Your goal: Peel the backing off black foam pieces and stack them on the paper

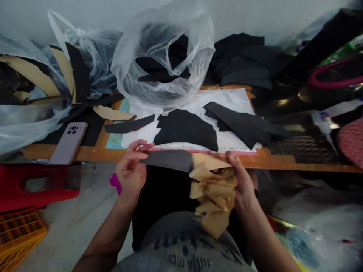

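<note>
Just before the near edge of the tabletop [93, 154], above the lap [166, 190], a dark strip [170, 160] spanned between the two hands, with tan paper [212, 187] at its right end and in loose folds below. On the tan tip, a pinch by the right hand [243, 181]; around the strip's left end, bent fingers of the left hand [132, 168], grip or mere touch hard to tell.

Main risk, by judgement: a crease or tear at the join of dark and tan, from uneven pull. Could also snag on the wooden edge, through hanging so close to it. Further worry: the loose folds, free to catch on the shirt [184, 245] or tangle round the right fingers at a twist of the wrist. With a slack left hold, could lose the dark end to the lap.

Ahead, little room: a dark panel [184, 130] almost at the near rim, between a narrow dark piece [129, 124] and a pile of dark pieces [235, 119], with a puffed plastic bag [127, 87] close behind. With a forward sweep, could easily shove the panel. Farther left, a phone [69, 143] right at the rim, exposed to a stray knock. Beyond the left forearm, a stretch of floor [85, 211] before a red stool [34, 185]. Best space for moving: back over the lap, between the forearms.
</note>
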Motion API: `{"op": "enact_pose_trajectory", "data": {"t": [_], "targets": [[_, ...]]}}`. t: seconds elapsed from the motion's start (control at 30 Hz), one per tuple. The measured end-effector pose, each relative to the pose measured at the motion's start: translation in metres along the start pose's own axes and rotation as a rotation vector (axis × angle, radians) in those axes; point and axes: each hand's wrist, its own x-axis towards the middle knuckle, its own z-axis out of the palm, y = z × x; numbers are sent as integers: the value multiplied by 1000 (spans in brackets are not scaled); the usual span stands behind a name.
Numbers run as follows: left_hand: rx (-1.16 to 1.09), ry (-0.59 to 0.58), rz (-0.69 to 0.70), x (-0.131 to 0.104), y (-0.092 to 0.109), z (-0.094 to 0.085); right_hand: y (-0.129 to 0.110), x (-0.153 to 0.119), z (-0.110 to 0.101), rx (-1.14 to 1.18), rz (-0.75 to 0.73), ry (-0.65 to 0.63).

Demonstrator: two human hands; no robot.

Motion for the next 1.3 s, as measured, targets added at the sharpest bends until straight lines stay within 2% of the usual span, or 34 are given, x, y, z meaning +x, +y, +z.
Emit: {"op": "enact_pose_trajectory", "data": {"t": [0.07, 0.13, 0.23, 0.3, 0.33, 0.43, 0.5, 0.57, 0.63, 0.7, 0.73, 0.77, 0.9, 0.93, 1.0, 1.07, 1.17, 1.3], "targets": [[-71, 93, -57, 9, -4, -3, -4, -1, -20, -68, -76, 61], [-160, 138, -92, 19, -4, -5, -6, -3, -36, -167, -145, 84], [-285, 72, -158, 29, 1, -2, -9, -6, -45, -468, -230, 121], [-236, -47, -166, 31, 7, 3, -14, -8, -37, -714, -291, 85], [-161, -142, -140, 31, 10, 6, -18, -10, -30, -809, -320, 25], [99, -565, 20, 28, 18, 20, -31, -13, -1, -878, -365, -205], [168, -801, 129, 26, 22, 30, -37, -13, 17, -844, -345, -295], [179, -903, 165, 23, 23, 37, -39, -11, 29, -856, -307, -340], [165, -916, 162, 20, 22, 40, -40, -7, 33, -902, -282, -367], [110, -854, 100, 17, 17, 41, -38, -3, 30, -917, -270, -369], [75, -769, 41, 16, 14, 41, -36, -2, 28, -908, -263, -353], [46, -645, -35, 16, 10, 42, -34, -2, 25, -889, -257, -320], [-14, 6, -304, 27, -8, 50, -18, -9, 22, -803, -261, -216], [-46, 124, -340, 32, -12, 53, -14, -13, 25, -800, -279, -233], [-135, 283, -382, 40, -18, 59, -5, -22, 32, -814, -345, -301], [-211, 377, -392, 45, -21, 63, 2, -30, 39, -835, -450, -338], [-260, 441, -366, 48, -21, 65, 7, -37, 47, -849, -592, -324], [-173, 451, -309, 46, -24, 61, 5, -43, 52, -802, -607, -363]]}}
